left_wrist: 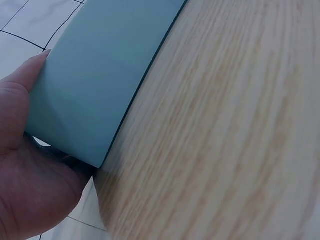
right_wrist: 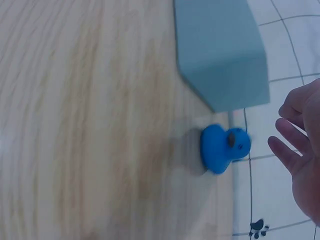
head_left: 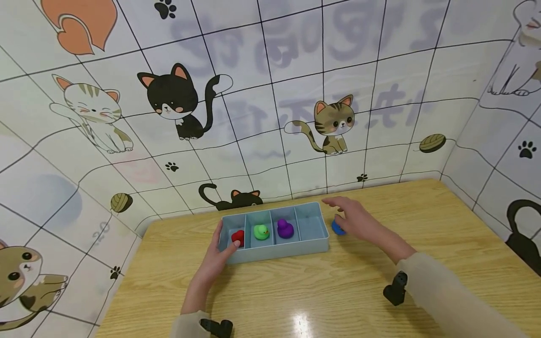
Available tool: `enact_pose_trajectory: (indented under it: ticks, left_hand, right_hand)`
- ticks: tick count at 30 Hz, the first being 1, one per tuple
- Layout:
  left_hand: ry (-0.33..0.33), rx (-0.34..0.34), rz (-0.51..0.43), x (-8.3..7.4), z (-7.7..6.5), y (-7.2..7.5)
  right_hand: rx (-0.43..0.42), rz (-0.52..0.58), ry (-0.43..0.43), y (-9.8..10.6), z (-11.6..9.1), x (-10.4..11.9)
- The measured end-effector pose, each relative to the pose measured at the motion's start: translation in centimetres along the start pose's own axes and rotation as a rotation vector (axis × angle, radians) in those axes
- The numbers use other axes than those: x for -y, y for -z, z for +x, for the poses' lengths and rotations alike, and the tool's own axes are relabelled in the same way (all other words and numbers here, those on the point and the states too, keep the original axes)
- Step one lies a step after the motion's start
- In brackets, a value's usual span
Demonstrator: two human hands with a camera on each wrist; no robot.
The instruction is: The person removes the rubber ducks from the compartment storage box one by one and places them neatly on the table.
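A light blue four-compartment box (head_left: pixel 279 251) lies lengthwise on the table. My left hand (head_left: pixel 214 257) grips its left end, thumb over the front rim and fingers along the end wall. In the compartments, left to right, sit a red toy (head_left: pixel 238 236) partly hidden by my thumb, a green rubber duck (head_left: pixel 261 232) and a purple rubber duck (head_left: pixel 285 229); the rightmost holds nothing. Just right of the box a blue rubber duck (right_wrist: pixel 216 149) stands upright on the wood. Over it hovers my right hand (head_left: pixel 359 223), fingers loosely bent and apart from the duck in the right wrist view.
The wooden table (head_left: pixel 287 291) meets a cat-patterned cloth wall (head_left: pixel 270 155) close behind the box. Similar cloth walls rise at the left and right sides. Each wrist carries a black camera mount (head_left: pixel 396 288).
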State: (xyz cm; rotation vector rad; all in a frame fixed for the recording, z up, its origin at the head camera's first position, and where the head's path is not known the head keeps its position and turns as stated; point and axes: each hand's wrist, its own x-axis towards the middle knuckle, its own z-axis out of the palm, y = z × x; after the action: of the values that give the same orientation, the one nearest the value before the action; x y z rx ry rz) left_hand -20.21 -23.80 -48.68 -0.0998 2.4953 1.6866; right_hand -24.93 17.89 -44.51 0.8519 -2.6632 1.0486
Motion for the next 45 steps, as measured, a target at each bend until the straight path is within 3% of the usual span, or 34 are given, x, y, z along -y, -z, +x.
enact_pose_trajectory:
  ticks: [14,22,27,33,45]
  left_hand:
    - [-0.023,0.002,-0.025,-0.3,0.1,0.0]
    - [-0.017,-0.004,-0.009,-0.1,0.1,0.2]
    - [-0.007,-0.010,-0.015,-0.1,0.0,0.2]
    - [-0.006,-0.009,-0.004,-0.1,-0.2,0.1]
    - [-0.004,-0.009,-0.002,-0.4,-0.2,0.1]
  right_hand:
    - [0.034,0.183,0.147,-2.6,3.7,4.2]
    - [0.148,0.211,0.036,-5.6,5.4,6.3]
    - [0.199,0.137,-0.055,-6.7,6.4,7.1]
    - [0.230,0.067,-0.067,-7.6,6.7,6.9]
    - [0.243,0.078,-0.037,-8.2,6.5,6.6]
